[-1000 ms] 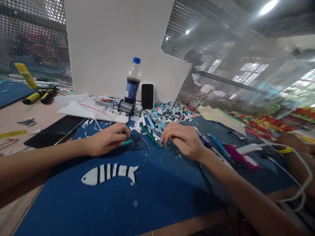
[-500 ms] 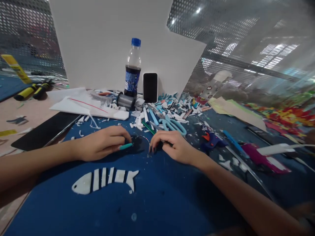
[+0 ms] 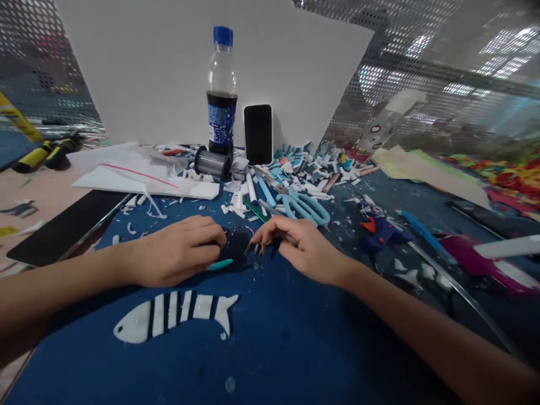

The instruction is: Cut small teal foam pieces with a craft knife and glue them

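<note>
— Starting at the left, what stands on the worktop (image 3: 295,337)?

— Two yellow-handled tools (image 3: 40,156) at the far left edge, then a flat black slab (image 3: 63,228) and a white sheet with a red line (image 3: 143,181). Behind them rises a big white board (image 3: 169,67).

— Any containers?

— One cola bottle (image 3: 221,93) with a blue cap, upright against the board. It holds dark liquid in the lower half; the upper part is clear. A metal spool (image 3: 212,163) lies on its side in front of it, and a dark phone (image 3: 258,134) leans upright just beside it.

— And the hands?

— The left hand (image 3: 179,256) lies knuckles up, its grip pressed together on a small dark blue piece (image 3: 236,244) flat on the blue mat. A teal sliver (image 3: 220,264) pokes out beneath that hand, long axis running left to right, its tip pointing right. The right hand (image 3: 301,247) meets the piece from the other side, fingertips (image 3: 257,246) bunched together at its edge; I cannot tell whether they pinch it or only touch.

— How does the piece look?

— Dark, nearly black, roundish, mostly hidden by fingers. Its direction I cannot tell.

— Nearer the camera?

— A white fish cut-out (image 3: 175,315) in slices, head left, tail right.

— Further right?

— Teal scissors (image 3: 306,207) amid paper scraps (image 3: 304,169), then a blue glue gun (image 3: 379,232).
</note>
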Available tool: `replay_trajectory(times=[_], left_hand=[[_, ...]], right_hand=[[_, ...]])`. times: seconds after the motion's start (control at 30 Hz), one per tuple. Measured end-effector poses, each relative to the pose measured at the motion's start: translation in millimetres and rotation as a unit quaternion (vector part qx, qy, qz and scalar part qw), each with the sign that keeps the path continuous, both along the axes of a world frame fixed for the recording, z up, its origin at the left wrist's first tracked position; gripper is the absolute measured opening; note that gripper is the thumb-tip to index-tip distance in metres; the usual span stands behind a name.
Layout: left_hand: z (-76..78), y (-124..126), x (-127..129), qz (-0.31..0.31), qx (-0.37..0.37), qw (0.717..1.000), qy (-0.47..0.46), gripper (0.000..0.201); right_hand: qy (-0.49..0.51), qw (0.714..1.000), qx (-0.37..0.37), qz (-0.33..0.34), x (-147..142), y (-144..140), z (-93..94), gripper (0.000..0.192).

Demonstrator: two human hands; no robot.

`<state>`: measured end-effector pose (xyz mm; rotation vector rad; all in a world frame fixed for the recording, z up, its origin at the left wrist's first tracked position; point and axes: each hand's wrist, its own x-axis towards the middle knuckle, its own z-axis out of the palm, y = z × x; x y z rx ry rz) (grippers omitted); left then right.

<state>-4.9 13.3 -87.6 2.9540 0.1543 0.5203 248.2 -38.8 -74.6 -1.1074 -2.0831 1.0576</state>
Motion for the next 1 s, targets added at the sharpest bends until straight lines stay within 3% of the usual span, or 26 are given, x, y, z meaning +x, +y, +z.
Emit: replay_trajectory(times=[0.17, 0.47, 1.0], left_hand=[[1.2, -0.6, 3.5, 0.015, -0.033, 0.999, 0.014, 0.015], [-1.1, -4.3, 2.6, 0.024, 0.003, 0.999, 0.024, 0.016], [0.2, -5.7, 3.2, 0.024, 0.007, 0.999, 0.038, 0.014]], right_hand=[[0.007, 1.0, -0.016, -0.003, -0.4, -1.4, -0.3, 0.028], [0.025, 0.999, -0.032, -0.01, -0.9, -3.7, -1.9, 0.027], [0.0, 0.998, -0.053, -0.024, 2.1, -2.4, -4.9, 0.022]])
